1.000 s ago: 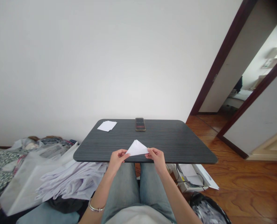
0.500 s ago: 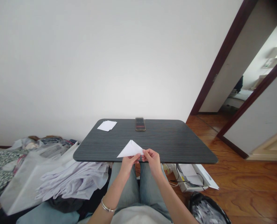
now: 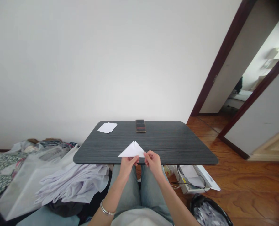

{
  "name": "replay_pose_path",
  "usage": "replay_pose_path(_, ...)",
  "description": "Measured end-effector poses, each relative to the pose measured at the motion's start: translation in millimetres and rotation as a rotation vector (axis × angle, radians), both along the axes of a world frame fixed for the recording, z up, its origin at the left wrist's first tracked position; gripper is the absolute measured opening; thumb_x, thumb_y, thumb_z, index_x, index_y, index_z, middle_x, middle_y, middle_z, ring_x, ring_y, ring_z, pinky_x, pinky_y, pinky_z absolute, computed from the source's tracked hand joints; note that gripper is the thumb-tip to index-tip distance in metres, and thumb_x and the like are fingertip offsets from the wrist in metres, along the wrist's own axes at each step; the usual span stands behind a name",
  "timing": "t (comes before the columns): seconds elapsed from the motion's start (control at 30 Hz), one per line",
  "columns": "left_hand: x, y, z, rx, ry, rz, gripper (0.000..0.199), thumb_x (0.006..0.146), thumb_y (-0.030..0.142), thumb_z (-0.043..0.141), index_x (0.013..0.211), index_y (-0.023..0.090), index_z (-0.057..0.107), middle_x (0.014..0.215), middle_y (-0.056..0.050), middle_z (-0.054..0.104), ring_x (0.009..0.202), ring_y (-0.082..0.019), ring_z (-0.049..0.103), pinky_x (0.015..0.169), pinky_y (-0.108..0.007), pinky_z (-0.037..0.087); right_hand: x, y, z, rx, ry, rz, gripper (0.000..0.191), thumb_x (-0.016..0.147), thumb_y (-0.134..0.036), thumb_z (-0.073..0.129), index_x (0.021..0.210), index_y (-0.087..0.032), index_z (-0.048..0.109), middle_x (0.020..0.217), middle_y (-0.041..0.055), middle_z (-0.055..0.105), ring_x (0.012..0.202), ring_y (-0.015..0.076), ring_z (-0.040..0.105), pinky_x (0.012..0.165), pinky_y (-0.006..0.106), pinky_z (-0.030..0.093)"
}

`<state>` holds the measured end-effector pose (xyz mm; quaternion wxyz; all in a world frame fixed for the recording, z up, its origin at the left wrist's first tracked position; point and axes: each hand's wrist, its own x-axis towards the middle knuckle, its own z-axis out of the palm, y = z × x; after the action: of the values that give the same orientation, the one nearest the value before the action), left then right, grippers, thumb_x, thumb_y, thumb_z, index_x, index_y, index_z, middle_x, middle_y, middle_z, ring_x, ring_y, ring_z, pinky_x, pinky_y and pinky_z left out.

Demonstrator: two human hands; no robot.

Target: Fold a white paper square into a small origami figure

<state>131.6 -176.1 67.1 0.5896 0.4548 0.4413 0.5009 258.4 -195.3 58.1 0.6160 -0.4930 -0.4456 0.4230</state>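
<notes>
A white sheet of paper (image 3: 131, 150), folded into a triangle with its peak pointing away from me, is held over the near edge of the dark table (image 3: 167, 142). My left hand (image 3: 128, 164) pinches the paper's lower edge near the middle, thumb on top and fingers beneath. At the right corner, my right hand (image 3: 152, 159) grips the paper between thumb and fingertips. A silver bangle (image 3: 106, 209) circles my left wrist.
White paper pieces (image 3: 107, 127) lie at the table's far left; a phone (image 3: 140, 125) is at the back middle. Clothes (image 3: 76, 182) are piled at left. On the right floor are a white box with cables (image 3: 191, 180) and a black bag (image 3: 210, 210) of scraps.
The folded paper has turned slightly, so its lower edge lies more level and its peak sits a little further right. Both hands keep their hold.
</notes>
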Motion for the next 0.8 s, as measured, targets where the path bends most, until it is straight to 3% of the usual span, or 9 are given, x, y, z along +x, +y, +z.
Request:
replay_pose_path(0.37,-44,8,-10.4,-0.030,-0.084,0.078,0.026,0.057,0.032,0.074,0.064,0.010,0.065,0.060,-0.004,0.066,0.054,-0.010,0.058,0.054,-0.021,0.048,-5,1,-4.2,-0.005,0.030,-0.063,0.040,0.067,-0.051,0.062,0.051,-0.018,0.045,0.041,-0.0044,0.048,0.033,0.0059,0.038,0.032,0.017,0.029)
replay_pose_path(0.53,-64,10,-7.2,0.014,-0.139,0.099,0.021,0.059,0.029,0.073,0.064,0.011,0.064,0.061,-0.002,0.064,0.056,-0.009,0.058,0.057,-0.019,0.048,-5,2,-8.0,0.000,0.035,-0.070,0.039,0.070,-0.048,0.062,0.052,-0.017,0.046,0.042,-0.0046,0.047,0.034,0.0055,0.038,0.033,0.016,0.030)
replay_pose_path(0.67,-67,8,-3.9,0.018,-0.151,0.083,0.022,0.061,0.030,0.072,0.068,0.012,0.064,0.066,-0.002,0.066,0.060,-0.009,0.060,0.059,-0.020,0.050,-5,1,-8.8,0.011,0.034,-0.074,0.037,0.071,-0.046,0.062,0.054,-0.017,0.046,0.043,-0.0041,0.048,0.035,0.0057,0.039,0.034,0.017,0.031)
replay_pose_path(0.8,-54,8,-2.9,-0.029,-0.140,0.041,0.027,0.057,0.030,0.075,0.072,0.010,0.064,0.065,-0.003,0.067,0.059,-0.011,0.061,0.057,-0.021,0.051,-4,1,-6.6,0.003,0.036,-0.041,0.037,0.069,-0.047,0.063,0.054,-0.017,0.047,0.043,-0.0041,0.049,0.035,0.0059,0.040,0.033,0.017,0.031)
